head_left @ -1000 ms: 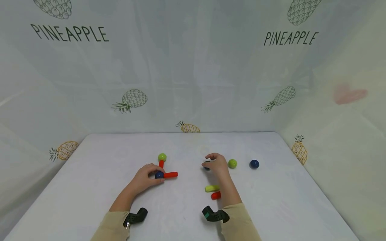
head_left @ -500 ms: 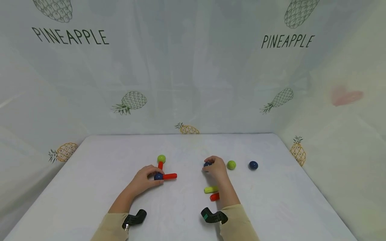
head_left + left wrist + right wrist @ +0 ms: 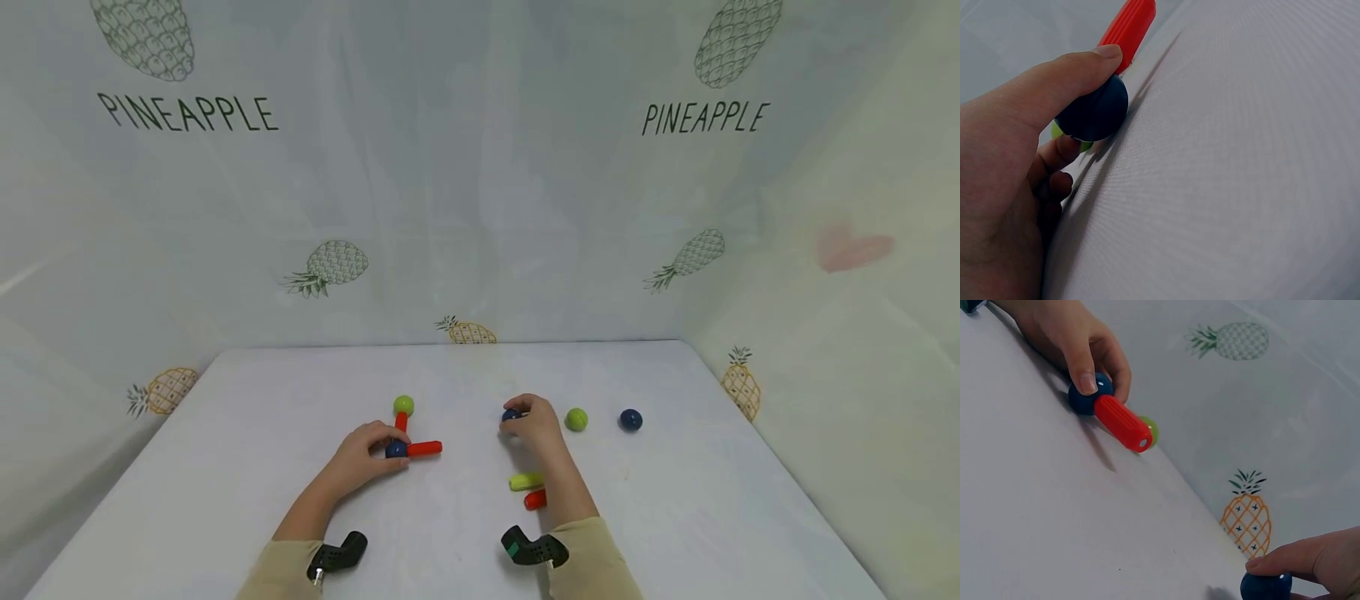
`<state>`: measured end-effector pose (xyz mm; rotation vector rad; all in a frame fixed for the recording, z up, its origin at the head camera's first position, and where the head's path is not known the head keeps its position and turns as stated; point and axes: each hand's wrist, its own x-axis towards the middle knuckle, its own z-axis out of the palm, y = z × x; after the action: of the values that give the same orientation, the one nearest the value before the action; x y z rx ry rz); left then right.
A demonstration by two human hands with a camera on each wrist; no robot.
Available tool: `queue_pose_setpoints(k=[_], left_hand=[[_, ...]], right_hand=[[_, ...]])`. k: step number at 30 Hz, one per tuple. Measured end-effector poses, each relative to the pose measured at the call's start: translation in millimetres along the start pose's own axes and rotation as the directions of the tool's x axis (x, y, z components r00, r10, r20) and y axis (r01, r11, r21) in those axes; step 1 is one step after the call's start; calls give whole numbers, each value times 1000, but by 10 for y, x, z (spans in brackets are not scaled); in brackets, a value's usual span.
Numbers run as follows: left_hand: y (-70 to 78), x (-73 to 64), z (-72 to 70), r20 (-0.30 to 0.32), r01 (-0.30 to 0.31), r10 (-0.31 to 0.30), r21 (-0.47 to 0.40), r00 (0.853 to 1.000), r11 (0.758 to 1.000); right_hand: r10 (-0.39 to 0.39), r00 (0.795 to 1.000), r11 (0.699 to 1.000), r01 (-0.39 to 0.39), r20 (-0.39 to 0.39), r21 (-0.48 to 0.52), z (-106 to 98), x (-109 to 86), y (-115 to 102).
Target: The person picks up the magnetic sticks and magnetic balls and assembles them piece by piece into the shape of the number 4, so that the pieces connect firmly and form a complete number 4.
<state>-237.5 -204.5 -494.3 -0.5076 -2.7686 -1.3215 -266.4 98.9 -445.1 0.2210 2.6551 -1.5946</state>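
Note:
My left hand (image 3: pixel 362 458) pinches a blue ball (image 3: pixel 396 449) between thumb and fingers, low over the white table. A ridged red rod (image 3: pixel 425 448) sticks out from this ball to the right, its free end showing a small silvery disc (image 3: pixel 1143 443) in the right wrist view. Another red rod (image 3: pixel 401 422) runs from the ball toward the back, with a green ball (image 3: pixel 403 405) at its far end. Farther right, my right hand (image 3: pixel 542 429) pinches a second blue ball (image 3: pixel 1265 587), and a shadow shows on the table beside it.
Right of the right hand lie a green ball (image 3: pixel 577 419) and another blue ball (image 3: pixel 631 420). A yellow-green rod (image 3: pixel 526 482) and a red rod (image 3: pixel 536 500) lie by the right forearm, which partly covers them. A pineapple-print curtain (image 3: pixel 480 183) hangs behind the table (image 3: pixel 450 542).
The right fingers, spread around the blue ball a second ago, have closed on it; hand and ball have shifted slightly left. The left hand keeps its hold. The head view has tilted up slightly.

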Motion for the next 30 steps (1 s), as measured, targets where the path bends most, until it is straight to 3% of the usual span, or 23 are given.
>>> queue_pose_setpoints(k=[11,21,30], left_hand=[[-16,-2,13,-5,1,-1,5,1000,1000],[37,0,16,-22,54,-54,-18,998,998],[26,18,19,-30,64,-65,-21,997,998]], right_hand=[[-77,995,996,75,57,40,112,-12,-51],[-125,987,991,121,103,52,233,-71,-128],[-192,964,981,193,184,9,271,-97,-143]])
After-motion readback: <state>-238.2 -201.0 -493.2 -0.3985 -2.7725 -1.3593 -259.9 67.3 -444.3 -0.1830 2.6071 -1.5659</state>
